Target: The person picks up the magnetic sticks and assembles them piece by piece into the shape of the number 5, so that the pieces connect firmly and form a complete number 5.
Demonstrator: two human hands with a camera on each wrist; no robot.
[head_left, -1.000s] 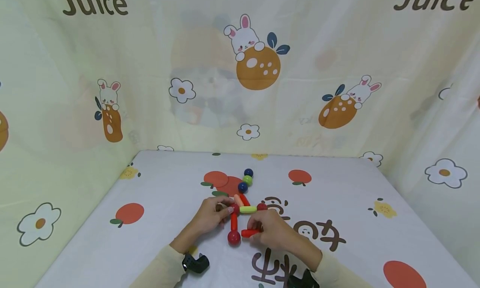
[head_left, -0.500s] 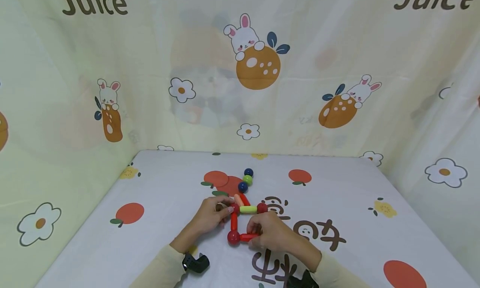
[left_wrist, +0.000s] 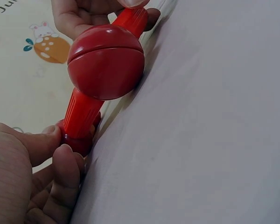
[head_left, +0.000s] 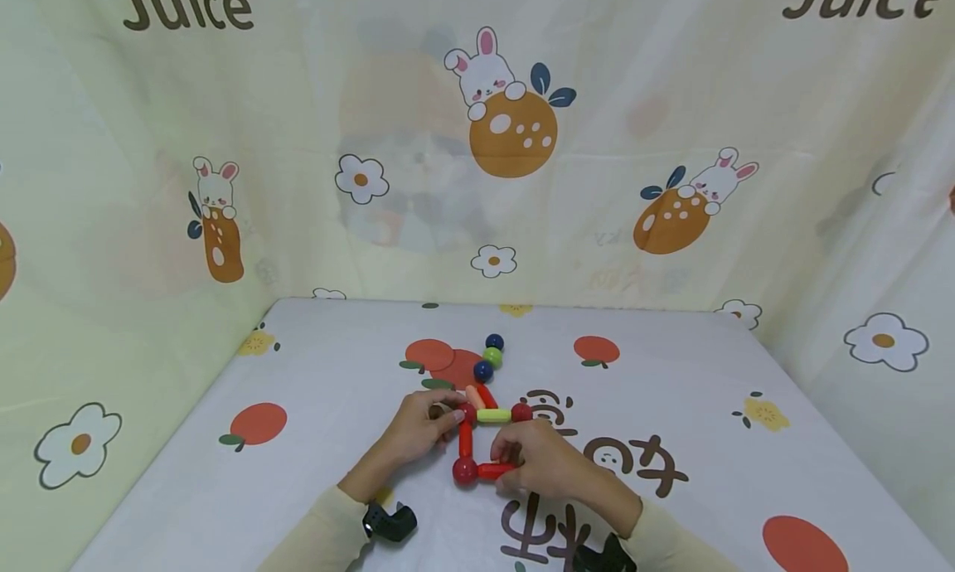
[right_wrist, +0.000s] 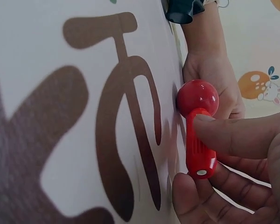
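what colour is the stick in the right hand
The stick is red with a pale spot on its end, best seen in the right wrist view.

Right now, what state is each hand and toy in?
Left hand: pinching far-left ball
Right hand: holding front stick
Front stick: touching near ball
Side stick: between near ball and far-left ball
Lime stick: between far-left ball and right ball
Peach stick, back stick: attachment unclear
Blue balls, green ball: in a row
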